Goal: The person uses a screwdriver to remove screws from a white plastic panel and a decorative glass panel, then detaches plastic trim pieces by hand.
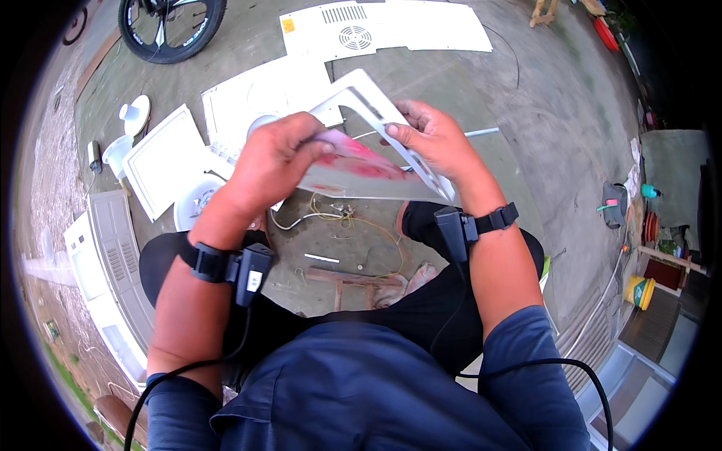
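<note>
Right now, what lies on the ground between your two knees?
In the head view, loose yellow and white wires, a small white strip and a reddish wooden frame lie on bare concrete.

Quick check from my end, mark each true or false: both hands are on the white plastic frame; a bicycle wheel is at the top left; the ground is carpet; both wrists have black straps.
1. Both hands, left hand and right hand, grip the white frame. True.
2. A bicycle wheel stands at top left. True.
3. The ground is carpet. False: it looks like bare concrete.
4. Only the left wrist has a black strap. False: both the left strap and the right strap show.
</note>
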{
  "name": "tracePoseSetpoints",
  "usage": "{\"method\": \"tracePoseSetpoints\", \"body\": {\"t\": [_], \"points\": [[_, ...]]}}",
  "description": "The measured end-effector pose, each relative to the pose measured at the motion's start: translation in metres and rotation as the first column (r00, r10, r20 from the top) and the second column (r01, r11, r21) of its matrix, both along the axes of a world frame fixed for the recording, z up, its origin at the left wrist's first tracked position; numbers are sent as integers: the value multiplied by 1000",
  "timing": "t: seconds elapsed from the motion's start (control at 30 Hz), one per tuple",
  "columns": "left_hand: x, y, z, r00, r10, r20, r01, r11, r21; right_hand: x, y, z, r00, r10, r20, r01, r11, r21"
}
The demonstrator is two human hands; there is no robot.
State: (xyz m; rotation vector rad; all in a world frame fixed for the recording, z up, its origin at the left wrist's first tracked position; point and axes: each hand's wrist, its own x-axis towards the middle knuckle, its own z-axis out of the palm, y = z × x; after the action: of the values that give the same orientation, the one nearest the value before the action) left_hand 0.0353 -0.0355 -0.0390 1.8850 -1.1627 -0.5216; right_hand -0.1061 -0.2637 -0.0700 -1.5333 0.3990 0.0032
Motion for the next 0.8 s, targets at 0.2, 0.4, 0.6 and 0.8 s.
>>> {"method": "tracePoseSetpoints", "body": {"t": [0.2, 0.4, 0.6, 0.8], "points": [[39, 15, 38, 988, 141, -63, -144, 989, -42, -9, -30, 11, 1000, 21, -6, -22, 972, -235], [76, 45, 38, 923, 261, -281, -341, 894, -289, -22, -37, 15, 990, -139, 23, 141, 983, -114], [89, 51, 35, 877, 247, -413, -402, 847, -347, -16, -35, 12, 976, -193, 105, 191, 981, 27], [107, 61, 33, 843, 235, -484, -458, 785, -417, -9, -30, -4, 917, -391, 74, 358, 893, 273]]}}
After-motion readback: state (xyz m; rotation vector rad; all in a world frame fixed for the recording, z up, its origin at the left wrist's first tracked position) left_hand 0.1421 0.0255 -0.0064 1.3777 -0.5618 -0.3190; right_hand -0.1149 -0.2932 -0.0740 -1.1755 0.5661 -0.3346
